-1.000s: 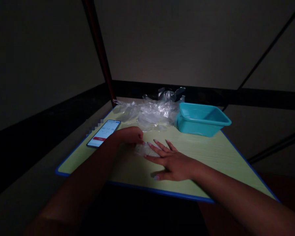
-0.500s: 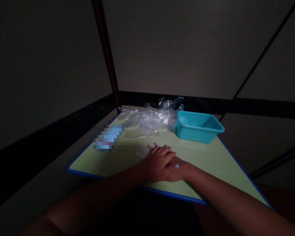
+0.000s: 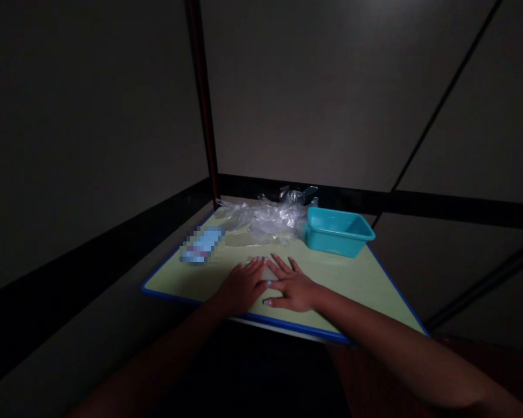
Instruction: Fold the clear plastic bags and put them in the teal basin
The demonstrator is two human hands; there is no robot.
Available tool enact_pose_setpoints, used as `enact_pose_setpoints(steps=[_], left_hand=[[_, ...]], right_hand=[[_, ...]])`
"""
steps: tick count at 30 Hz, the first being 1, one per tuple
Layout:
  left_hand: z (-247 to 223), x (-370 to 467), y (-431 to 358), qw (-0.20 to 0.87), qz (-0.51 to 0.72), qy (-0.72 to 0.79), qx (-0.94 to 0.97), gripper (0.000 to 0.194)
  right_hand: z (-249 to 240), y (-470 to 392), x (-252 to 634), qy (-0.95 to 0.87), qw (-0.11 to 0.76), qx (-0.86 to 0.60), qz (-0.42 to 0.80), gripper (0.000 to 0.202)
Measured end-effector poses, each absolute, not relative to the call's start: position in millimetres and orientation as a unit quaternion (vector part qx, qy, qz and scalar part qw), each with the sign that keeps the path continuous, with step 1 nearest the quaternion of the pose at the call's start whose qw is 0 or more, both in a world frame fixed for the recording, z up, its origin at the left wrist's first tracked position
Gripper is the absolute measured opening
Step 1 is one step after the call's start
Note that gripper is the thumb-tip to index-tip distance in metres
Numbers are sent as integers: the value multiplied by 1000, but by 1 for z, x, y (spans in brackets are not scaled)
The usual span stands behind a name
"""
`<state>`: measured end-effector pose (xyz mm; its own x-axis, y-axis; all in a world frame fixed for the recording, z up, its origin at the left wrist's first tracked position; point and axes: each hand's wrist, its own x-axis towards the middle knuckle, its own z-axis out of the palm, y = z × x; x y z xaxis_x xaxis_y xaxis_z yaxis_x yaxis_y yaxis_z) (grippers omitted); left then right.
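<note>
My left hand lies palm down near the front edge of the table, its fingers stretched forward. Beside it my right hand is also flat, with fingers spread and its fingertips close to or touching the left ones. Between the hands shows a small patch of clear plastic, partly covered by the fingers. Neither hand grips anything. Farther back lies a crumpled heap of clear plastic bags.
A turquoise plastic basin stands at the back right of the table. At the left lies a blurred, pale blue flat object. Dark-striped walls close in behind and to the left. Blue edging runs along the tabletop.
My left hand has come off the top of my right hand and moved left. Both now lie flat side by side. The view has shifted slightly.
</note>
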<state>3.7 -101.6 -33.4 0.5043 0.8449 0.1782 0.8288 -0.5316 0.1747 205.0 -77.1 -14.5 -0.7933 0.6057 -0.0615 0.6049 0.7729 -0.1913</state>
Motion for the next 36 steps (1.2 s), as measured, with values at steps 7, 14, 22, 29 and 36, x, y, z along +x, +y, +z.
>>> enact_pose_setpoints(steps=[7,14,22,29,36], left_hand=[[-30,-5,-107,-27,172,549,818,55],[-25,3,-110,15,116,385,915,61],[-30,7,-105,51,92,542,834,61],[-39,3,-112,8,134,682,719,78],[-30,2,-111,-5,126,522,844,63]], right_hand=[[-15,-86,205,-930,66,-353,72,73],[-19,-85,199,-894,37,-441,75,75],[-15,-88,194,-887,6,-457,66,73],[-14,-88,194,-888,6,-456,66,71],[-18,-85,195,-886,17,-459,63,69]])
